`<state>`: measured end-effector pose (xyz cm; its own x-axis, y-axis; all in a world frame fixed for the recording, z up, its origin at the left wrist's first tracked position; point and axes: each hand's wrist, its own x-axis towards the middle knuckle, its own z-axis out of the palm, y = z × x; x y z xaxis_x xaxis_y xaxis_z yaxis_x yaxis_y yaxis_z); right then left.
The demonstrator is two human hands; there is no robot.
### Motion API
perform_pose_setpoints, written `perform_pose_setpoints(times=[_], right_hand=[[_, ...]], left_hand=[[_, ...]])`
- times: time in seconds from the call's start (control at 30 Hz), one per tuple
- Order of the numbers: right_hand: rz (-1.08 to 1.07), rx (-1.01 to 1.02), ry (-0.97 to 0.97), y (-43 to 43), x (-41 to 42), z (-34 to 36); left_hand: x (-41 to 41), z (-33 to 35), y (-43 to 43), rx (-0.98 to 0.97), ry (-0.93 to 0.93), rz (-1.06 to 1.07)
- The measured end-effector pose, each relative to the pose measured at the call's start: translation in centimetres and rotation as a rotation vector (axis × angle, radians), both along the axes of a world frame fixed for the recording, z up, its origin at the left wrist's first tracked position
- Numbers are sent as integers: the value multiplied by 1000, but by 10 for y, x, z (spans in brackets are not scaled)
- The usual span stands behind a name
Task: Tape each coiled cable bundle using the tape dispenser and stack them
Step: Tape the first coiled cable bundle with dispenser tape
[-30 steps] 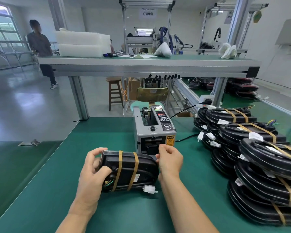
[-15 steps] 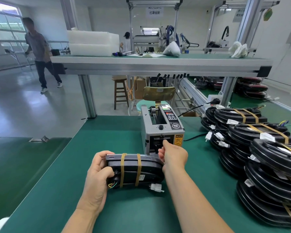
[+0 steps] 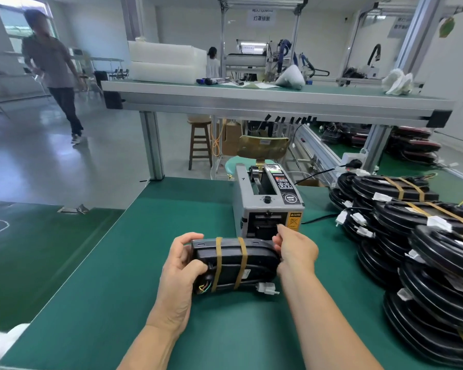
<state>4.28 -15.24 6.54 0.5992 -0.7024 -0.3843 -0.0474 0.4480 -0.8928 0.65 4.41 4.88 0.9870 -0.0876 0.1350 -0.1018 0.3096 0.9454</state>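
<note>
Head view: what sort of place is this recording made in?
Most likely a factory assembly or packing line: a green-matted workbench on aluminium framing, an automatic tape dispenser, and stacks of taped cable bundles at the right.

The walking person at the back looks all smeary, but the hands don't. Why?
Head view: the walking person is motion-blurred mid-stride; near the camera the left hand, right hand and cable bundle look sharp; the wide lens slants the shelf posts.

Cable bundle (image 3: pixel 235 265) before tape dispenser (image 3: pixel 267 201); stacked bundles (image 3: pixel 422 236) right.
</note>
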Motion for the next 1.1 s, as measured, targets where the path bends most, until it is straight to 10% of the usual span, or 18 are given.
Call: perform_pose_setpoints(times=[1.1], right_hand=[[497, 17, -203, 79, -86, 29]], left_hand=[[-16, -9, -35, -1, -7, -56]])
